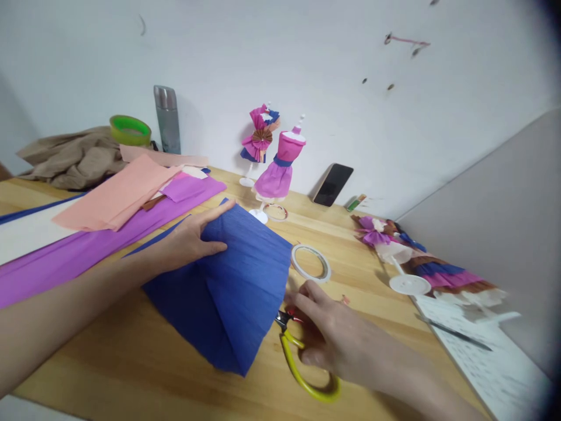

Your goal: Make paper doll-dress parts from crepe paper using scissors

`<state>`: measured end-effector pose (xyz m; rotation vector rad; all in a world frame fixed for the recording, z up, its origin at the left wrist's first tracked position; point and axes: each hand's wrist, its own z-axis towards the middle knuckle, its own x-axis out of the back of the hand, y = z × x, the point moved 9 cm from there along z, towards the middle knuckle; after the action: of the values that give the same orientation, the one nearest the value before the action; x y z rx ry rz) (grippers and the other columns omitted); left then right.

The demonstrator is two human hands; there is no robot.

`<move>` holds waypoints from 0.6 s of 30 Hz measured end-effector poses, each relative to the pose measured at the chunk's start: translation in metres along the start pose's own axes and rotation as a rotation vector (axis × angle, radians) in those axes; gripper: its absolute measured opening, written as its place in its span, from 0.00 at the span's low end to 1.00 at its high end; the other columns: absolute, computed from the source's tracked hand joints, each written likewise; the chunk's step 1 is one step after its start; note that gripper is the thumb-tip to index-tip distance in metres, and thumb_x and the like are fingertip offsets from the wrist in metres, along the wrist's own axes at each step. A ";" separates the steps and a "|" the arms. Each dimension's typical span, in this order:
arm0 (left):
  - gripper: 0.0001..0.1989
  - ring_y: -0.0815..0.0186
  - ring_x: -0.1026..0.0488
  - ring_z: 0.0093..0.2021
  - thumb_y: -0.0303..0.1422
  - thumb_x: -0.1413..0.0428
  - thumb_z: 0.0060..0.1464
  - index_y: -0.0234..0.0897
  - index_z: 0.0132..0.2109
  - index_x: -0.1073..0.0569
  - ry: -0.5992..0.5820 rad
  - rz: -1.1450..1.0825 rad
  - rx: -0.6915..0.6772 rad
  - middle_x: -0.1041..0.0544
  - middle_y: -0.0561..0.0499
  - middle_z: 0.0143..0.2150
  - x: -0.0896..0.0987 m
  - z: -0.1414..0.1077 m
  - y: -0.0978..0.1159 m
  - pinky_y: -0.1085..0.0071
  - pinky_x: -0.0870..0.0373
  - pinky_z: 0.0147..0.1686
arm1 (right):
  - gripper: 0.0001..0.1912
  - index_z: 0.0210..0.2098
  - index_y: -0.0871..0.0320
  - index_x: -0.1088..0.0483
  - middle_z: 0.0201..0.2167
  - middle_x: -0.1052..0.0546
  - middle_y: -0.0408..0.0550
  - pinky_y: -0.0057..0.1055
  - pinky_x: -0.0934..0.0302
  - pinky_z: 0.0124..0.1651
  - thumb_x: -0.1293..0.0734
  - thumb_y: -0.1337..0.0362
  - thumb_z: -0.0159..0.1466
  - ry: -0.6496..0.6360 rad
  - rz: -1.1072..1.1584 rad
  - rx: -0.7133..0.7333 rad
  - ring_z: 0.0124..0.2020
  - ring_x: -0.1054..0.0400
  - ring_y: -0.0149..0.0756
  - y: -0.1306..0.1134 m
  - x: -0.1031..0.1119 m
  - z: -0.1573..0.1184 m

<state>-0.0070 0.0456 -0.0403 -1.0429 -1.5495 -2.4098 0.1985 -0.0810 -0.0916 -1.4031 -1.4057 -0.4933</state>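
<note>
A blue crepe paper sheet (249, 275), folded over itself, lies at the middle of the wooden table (175, 374). My left hand (188, 240) rests on its upper left part, thumb and forefinger spread apart. At the sheet's right edge is my right hand (324, 327), fingers curled, right beside yellow-handled scissors (307, 383). The scissors' metal part is close to the paper edge. What the curled fingers hold is hidden. Just above my right hand lies a white tape roll (311, 263).
Two small dressed mannequins (280, 166) stand near the wall, beside a phone (333, 185). Peach paper (118, 193) and purple paper (109, 242) lie left, before a bottle (168, 120) and green tape (130, 130). Decorated dresses (451, 272) and a pen (460, 334) are at right.
</note>
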 end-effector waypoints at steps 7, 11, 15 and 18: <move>0.40 0.53 0.47 0.69 0.36 0.42 0.49 0.38 0.69 0.45 0.013 0.018 0.008 0.41 0.49 0.69 0.000 -0.002 0.001 0.59 0.53 0.67 | 0.25 0.54 0.52 0.37 0.39 0.31 0.48 0.31 0.39 0.35 0.40 0.73 0.57 0.089 -0.112 0.004 0.32 0.31 0.36 0.003 0.000 -0.003; 0.40 0.53 0.44 0.67 0.34 0.43 0.49 0.39 0.69 0.46 0.030 0.026 0.040 0.41 0.50 0.69 0.002 -0.002 -0.001 0.59 0.50 0.67 | 0.25 0.55 0.50 0.36 0.40 0.27 0.50 0.31 0.37 0.36 0.41 0.73 0.60 0.107 -0.111 0.072 0.34 0.29 0.36 0.000 0.007 -0.005; 0.41 0.54 0.47 0.69 0.33 0.43 0.49 0.38 0.69 0.46 0.055 0.031 0.043 0.43 0.50 0.70 0.005 -0.002 0.000 0.60 0.52 0.67 | 0.20 0.53 0.50 0.36 0.37 0.24 0.48 0.30 0.36 0.37 0.42 0.69 0.63 0.078 -0.013 0.108 0.34 0.29 0.36 0.018 0.025 -0.012; 0.41 0.53 0.47 0.69 0.32 0.43 0.48 0.38 0.69 0.47 0.062 0.004 0.034 0.44 0.50 0.70 0.005 -0.003 -0.001 0.61 0.52 0.67 | 0.17 0.51 0.51 0.34 0.36 0.25 0.48 0.30 0.36 0.35 0.38 0.64 0.62 0.152 0.059 0.046 0.32 0.30 0.37 0.046 0.043 -0.017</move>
<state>-0.0128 0.0451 -0.0383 -0.9546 -1.5604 -2.3809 0.2559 -0.0644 -0.0651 -1.3381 -1.2428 -0.5153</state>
